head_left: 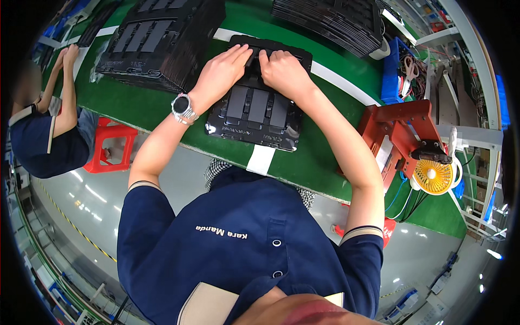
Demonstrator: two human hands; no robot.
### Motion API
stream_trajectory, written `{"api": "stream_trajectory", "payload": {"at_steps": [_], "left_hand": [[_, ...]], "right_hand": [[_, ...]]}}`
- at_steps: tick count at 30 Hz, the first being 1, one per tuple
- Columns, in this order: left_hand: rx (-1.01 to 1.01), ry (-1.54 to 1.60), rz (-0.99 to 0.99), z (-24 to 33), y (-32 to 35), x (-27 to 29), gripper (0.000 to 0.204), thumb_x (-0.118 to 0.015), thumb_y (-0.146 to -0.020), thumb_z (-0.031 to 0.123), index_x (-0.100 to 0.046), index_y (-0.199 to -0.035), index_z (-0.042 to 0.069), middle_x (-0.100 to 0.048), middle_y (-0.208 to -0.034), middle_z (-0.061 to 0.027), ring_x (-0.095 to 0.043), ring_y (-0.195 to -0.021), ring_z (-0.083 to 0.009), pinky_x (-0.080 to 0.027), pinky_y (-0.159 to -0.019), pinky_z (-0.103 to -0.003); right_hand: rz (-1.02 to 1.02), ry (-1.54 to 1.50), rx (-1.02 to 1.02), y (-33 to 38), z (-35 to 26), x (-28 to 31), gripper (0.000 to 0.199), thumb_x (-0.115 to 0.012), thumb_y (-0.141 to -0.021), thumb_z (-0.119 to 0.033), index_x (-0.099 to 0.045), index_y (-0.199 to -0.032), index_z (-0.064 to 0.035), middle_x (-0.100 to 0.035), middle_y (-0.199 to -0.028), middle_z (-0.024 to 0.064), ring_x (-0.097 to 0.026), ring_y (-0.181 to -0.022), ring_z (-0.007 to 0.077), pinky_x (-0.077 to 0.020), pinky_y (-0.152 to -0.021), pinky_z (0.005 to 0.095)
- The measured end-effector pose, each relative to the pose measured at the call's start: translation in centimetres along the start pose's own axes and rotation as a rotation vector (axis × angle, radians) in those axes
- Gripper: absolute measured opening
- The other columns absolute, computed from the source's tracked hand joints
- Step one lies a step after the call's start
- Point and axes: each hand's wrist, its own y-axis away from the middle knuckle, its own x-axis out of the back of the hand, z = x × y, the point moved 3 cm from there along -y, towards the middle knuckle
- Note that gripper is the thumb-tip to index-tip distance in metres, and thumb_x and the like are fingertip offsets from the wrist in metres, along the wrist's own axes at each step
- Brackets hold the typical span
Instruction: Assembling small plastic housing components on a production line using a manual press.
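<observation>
A black moulded plastic tray [254,122] with several long slots lies on the green workbench [319,157] right in front of me. My left hand [225,67], with a silver wristwatch on its wrist, presses on the tray's far edge. Right beside it, my right hand [284,70] presses on that same far edge. The fingers of both hands are curled down over dark parts in the top slots. What lies under the fingers is hidden.
Stacks of black trays stand at the back left [162,40] and back right [336,19]. A red metal fixture [398,130] and a small yellow fan [433,176] sit to the right. A co-worker in dark blue [49,135] sits at left by a red stool [111,146].
</observation>
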Motion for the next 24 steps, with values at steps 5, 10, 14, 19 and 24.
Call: {"api": "stream_trajectory", "payload": {"at_steps": [5, 10, 14, 19, 24], "left_hand": [[-0.141, -0.104, -0.123, 3.1, 4.2, 2.8, 0.059, -0.068, -0.079, 0.0, -0.056, -0.137, -0.002, -0.06, -0.14, -0.0154, -0.055, -0.135, -0.0291, -0.051, -0.108, -0.039], [-0.182, -0.059, -0.308, 3.3, 7.4, 3.8, 0.066, -0.076, -0.078, 0.01, -0.055, -0.14, 0.0, -0.055, -0.146, -0.0152, -0.05, -0.139, -0.0293, -0.048, -0.111, -0.04], [-0.206, -0.009, -0.394, 3.6, 5.5, 4.2, 0.069, -0.079, -0.079, 0.025, -0.056, -0.141, 0.005, -0.053, -0.149, -0.0138, -0.046, -0.143, -0.0295, -0.047, -0.112, -0.041], [-0.255, -0.054, -0.467, 3.3, 4.6, 3.4, 0.064, -0.08, -0.082, 0.023, -0.057, -0.14, 0.006, -0.054, -0.149, -0.0123, -0.05, -0.139, -0.0321, -0.052, -0.107, -0.042], [-0.21, 0.026, -0.189, 2.1, 4.4, 2.3, 0.057, -0.069, -0.073, 0.001, -0.06, -0.13, 0.002, -0.067, -0.133, -0.0122, -0.069, -0.115, -0.0245, -0.06, -0.093, -0.035]], "right_hand": [[0.258, -0.054, -0.035, 0.5, 1.8, -1.3, 0.009, -0.064, -0.077, -0.009, -0.057, -0.08, -0.0048, -0.062, -0.069, 0.0073, -0.066, -0.07, 0.0226, -0.0541, -0.065, 0.0336], [0.126, -0.201, -0.091, 5.7, -1.5, 5.0, 0.018, -0.061, -0.075, -0.002, -0.058, -0.093, 0.0003, -0.062, -0.085, 0.0131, -0.064, -0.081, 0.027, -0.0543, -0.075, 0.0378], [0.028, -0.054, 0.005, 10.1, -4.9, 5.7, 0.037, -0.064, -0.08, -0.009, -0.062, -0.113, 0.0085, -0.068, -0.114, 0.0236, -0.068, -0.107, 0.0322, -0.055, -0.096, 0.0379], [-0.003, -0.033, -0.006, 9.8, -5.4, 5.2, 0.037, -0.062, -0.083, -0.013, -0.066, -0.111, 0.0104, -0.07, -0.113, 0.0291, -0.071, -0.102, 0.0344, -0.0569, -0.092, 0.0383], [-0.034, 0.136, 0.02, 9.1, -6.1, 4.9, 0.034, -0.062, -0.082, -0.014, -0.065, -0.107, 0.0084, -0.071, -0.107, 0.0302, -0.072, -0.095, 0.0338, -0.0577, -0.087, 0.0371]]}}
